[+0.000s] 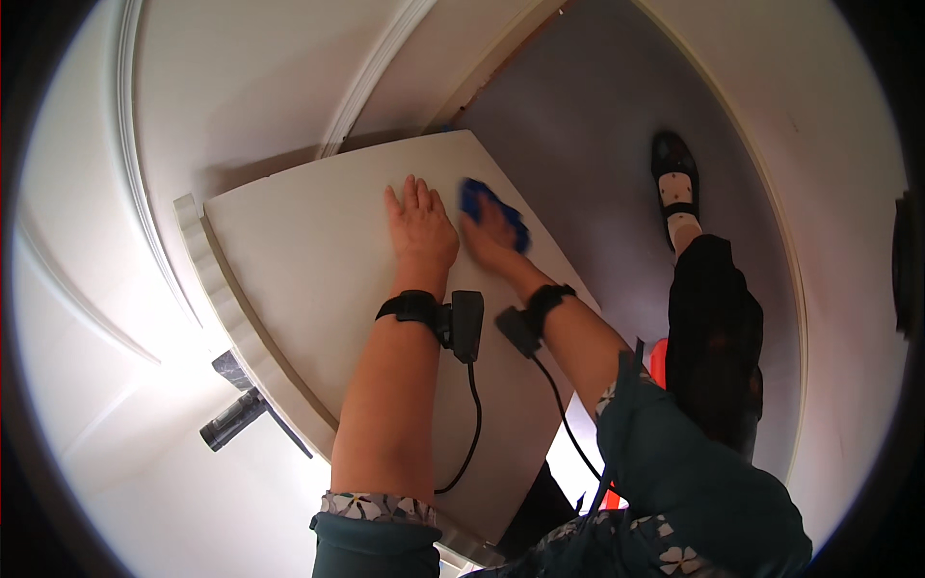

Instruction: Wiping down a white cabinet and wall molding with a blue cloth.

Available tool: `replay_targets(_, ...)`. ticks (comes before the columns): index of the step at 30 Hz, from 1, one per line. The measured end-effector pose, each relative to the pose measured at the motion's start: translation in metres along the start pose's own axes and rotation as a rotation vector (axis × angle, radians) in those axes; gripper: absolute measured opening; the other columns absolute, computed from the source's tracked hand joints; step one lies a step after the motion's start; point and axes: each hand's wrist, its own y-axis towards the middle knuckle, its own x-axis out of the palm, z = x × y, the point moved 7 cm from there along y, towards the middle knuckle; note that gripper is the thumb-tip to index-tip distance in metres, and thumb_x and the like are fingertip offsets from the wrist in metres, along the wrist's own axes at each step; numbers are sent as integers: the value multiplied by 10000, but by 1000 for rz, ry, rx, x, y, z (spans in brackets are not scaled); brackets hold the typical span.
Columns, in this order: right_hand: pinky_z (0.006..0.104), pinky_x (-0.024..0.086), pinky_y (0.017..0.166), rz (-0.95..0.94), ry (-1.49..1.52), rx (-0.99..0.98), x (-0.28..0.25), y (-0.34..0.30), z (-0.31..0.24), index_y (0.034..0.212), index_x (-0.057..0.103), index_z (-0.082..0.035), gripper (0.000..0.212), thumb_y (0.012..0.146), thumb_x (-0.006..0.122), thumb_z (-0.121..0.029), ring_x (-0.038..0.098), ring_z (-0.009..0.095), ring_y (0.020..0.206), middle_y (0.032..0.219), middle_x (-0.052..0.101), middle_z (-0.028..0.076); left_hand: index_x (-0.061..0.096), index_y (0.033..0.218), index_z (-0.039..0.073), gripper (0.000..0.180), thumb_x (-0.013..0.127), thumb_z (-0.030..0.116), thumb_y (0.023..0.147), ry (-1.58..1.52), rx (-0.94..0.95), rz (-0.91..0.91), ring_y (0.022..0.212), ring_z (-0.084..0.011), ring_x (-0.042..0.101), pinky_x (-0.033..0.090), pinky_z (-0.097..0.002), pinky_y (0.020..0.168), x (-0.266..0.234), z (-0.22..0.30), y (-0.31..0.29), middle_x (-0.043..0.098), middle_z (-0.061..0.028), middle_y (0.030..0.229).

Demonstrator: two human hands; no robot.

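Here, in the head view, the left hand (422, 229) is laid palm down on the white tabletop (308, 260), its fingers straight and slightly parted, with nothing held. The blue cloth (511, 211) is placed near the tabletop's right edge, close to its far right corner, and is covered in part by the right hand (489, 229). That hand is blurred, so whether the cloth is gripped or merely pressed by its fingers cannot be told. Black wrist straps (414, 306) are worn on both wrists.
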Motion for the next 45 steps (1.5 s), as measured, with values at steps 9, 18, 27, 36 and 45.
replay_targets(9,571,67,1168,-2,7,32,-5,59,-32,1562,153,-199,740,945,332,-566,73,301,1497,1617,106,138,351,1482,39,545,326,241,976,56,-71,43,1485,-254,172,84,-527,1174,6,-45,31,299,-107,1570)
replay_targets(18,563,102,1163,-67,55,-196,16,56,-103,1556,168,-195,743,938,336,-572,114,311,1491,1610,171,116,306,1498,15,570,331,243,977,169,-216,43,1489,-264,158,76,-541,1178,-13,-76,36,269,-113,1583)
replay_targets(27,590,75,1164,-103,17,-146,-1,4,-87,1553,182,-226,660,967,342,-486,82,293,1497,1626,124,81,274,1515,34,578,323,297,1002,143,-259,0,1491,-271,140,54,-509,1192,-22,-115,-1,231,-101,1599)
replay_targets(36,646,118,1125,-57,-140,-613,24,-117,-132,1563,127,-254,712,956,417,-486,81,327,1489,1623,116,72,329,1493,37,581,368,283,968,25,-317,19,1499,-320,82,49,-537,1183,-28,-93,-43,218,-129,1599)
replay_targets(45,684,129,1101,-214,-387,-266,25,-163,-35,1563,96,-152,764,961,422,-491,2,363,1489,1629,3,89,402,1473,120,572,412,273,921,-139,-443,-304,1493,-365,68,1,-639,1138,-34,-51,-88,198,-120,1609)
